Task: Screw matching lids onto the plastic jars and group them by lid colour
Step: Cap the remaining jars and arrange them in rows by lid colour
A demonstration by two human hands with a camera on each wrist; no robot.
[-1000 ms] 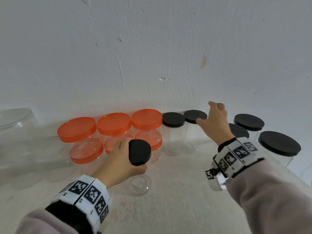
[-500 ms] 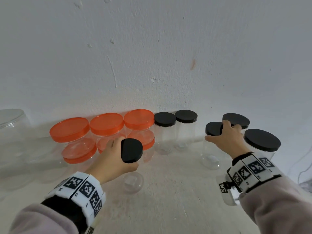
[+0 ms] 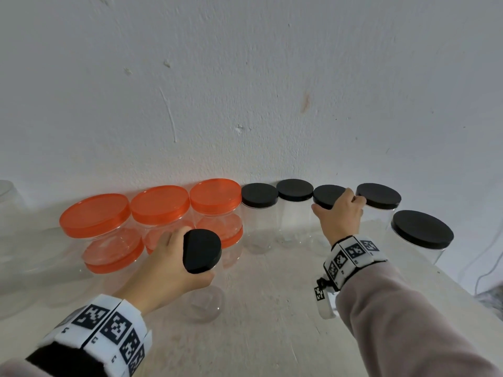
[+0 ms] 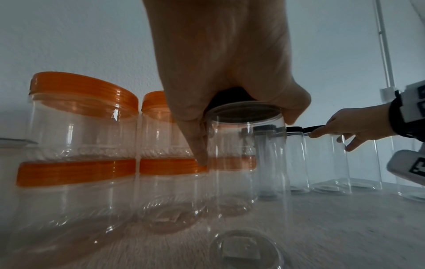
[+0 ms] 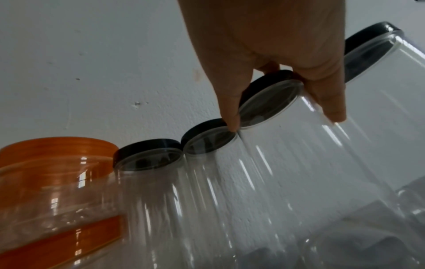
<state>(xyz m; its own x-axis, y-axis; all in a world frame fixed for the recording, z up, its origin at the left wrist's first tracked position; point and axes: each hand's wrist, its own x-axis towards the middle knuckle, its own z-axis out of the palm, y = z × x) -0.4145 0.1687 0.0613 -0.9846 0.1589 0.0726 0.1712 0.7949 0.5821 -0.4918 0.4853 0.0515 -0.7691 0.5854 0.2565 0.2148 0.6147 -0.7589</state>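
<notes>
My left hand (image 3: 174,257) grips a small clear jar by its black lid (image 3: 202,251); the jar is tilted over the table, in front of the stacked orange-lidded jars (image 3: 160,204). In the left wrist view the fingers (image 4: 195,127) wrap around the lid and the jar's rim (image 4: 243,112). My right hand (image 3: 340,216) holds another black-lidded jar (image 3: 328,195) by its lid. That jar stands against the wall, right beside two black-lidded jars (image 3: 259,195) (image 3: 295,189). The right wrist view shows the fingers (image 5: 232,109) pinching that lid (image 5: 271,94), and the jar touches its neighbour (image 5: 209,138).
Two wider black-lidded jars (image 3: 378,195) (image 3: 422,229) stand to the right of my right hand. A large clear container (image 3: 8,213) sits at the far left. The table's edge (image 3: 462,289) runs close on the right, and the white wall (image 3: 245,104) is behind the jars.
My right hand left the row at the wall, took a black-lidded jar from the right and carried it left next to the two black-lidded jars. The left hand kept its jar.
</notes>
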